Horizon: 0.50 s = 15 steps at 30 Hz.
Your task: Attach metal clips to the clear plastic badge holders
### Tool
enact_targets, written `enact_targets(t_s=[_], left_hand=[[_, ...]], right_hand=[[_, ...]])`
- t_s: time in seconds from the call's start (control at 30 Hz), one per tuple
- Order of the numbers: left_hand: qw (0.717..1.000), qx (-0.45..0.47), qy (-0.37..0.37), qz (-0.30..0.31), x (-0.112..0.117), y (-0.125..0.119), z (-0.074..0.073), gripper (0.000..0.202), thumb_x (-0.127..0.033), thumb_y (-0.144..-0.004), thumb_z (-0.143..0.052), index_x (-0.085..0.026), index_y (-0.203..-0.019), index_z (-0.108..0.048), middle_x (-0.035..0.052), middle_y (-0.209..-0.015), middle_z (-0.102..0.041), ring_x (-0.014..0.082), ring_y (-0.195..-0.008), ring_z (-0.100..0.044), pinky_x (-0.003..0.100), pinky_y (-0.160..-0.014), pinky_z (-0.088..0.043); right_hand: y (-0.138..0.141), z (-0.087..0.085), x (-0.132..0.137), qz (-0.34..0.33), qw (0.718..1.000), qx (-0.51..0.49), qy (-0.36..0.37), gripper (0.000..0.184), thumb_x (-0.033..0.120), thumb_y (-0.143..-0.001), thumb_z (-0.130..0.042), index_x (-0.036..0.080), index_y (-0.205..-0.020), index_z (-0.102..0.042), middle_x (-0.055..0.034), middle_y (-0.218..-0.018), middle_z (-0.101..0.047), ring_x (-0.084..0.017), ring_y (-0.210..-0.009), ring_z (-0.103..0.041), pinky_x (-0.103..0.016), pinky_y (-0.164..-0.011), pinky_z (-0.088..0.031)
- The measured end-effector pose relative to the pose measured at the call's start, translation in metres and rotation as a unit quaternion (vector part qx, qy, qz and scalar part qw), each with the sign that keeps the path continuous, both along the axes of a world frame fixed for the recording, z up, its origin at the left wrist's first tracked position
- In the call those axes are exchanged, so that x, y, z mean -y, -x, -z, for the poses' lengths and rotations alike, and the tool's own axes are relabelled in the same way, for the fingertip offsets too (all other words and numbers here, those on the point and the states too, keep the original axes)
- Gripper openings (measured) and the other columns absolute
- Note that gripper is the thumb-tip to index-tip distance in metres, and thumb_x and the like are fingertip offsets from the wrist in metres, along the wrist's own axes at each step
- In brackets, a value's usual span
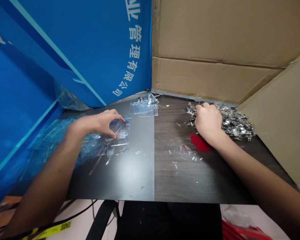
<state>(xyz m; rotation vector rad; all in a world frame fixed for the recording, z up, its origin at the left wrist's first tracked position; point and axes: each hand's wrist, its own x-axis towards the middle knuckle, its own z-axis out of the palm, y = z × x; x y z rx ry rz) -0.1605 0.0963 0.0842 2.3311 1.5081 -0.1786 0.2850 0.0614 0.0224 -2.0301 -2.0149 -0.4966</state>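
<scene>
My left hand (100, 123) reaches to a loose stack of clear plastic sleeves (115, 140) on the dark table (130, 173), its thumb and fingers pinching the top sleeve. My right hand (208, 121) is curled, knuckles up, at the near edge of a heap of small shiny metal clips (233, 121); its fingertips are buried in the heap, so what they hold is hidden. A red flat piece (199, 142) lies under the right wrist. A second small stack of clear sleeves (145, 106) lies farther back, near the corner.
A blue printed board (65, 50) leans along the left. Cardboard walls (227, 50) close the back and right. Small clear plastic bits (180, 156) are scattered mid-table. Crumpled clear bags (52, 136) lie at the left. Red items (242, 230) sit below the table's front edge.
</scene>
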Motion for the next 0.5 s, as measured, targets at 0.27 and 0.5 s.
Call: enact_targets(t_s=[0.27,0.5], left_hand=[[1.000,-0.006,-0.018,-0.001,0.002,-0.008,-0.004,0.086,-0.048,-0.067,-0.089,-0.036,-0.150,-0.070,0.0136,-0.137,-0.071,0.0434,-0.127,-0.065,0.044,-0.095,-0.055],[0.993,0.113,-0.021,-0.038,0.001,-0.014,-0.012,0.043,-0.053,-0.081,-0.076,-0.027,-0.116,-0.083,0.0129,-0.113,-0.079,0.0340,-0.099,-0.074,0.041,-0.080,-0.058]], right_hand=[[-0.002,-0.004,0.002,-0.006,1.000,-0.008,0.020,0.041,-0.001,-0.092,-0.048,0.009,-0.113,-0.081,-0.0253,-0.108,-0.072,-0.037,-0.100,-0.064,-0.046,-0.081,-0.046],[-0.004,-0.001,0.000,-0.002,0.999,0.022,0.038,0.035,0.001,-0.091,-0.050,0.008,-0.103,-0.083,-0.0289,-0.112,-0.070,-0.041,-0.108,-0.061,-0.049,-0.085,-0.044]])
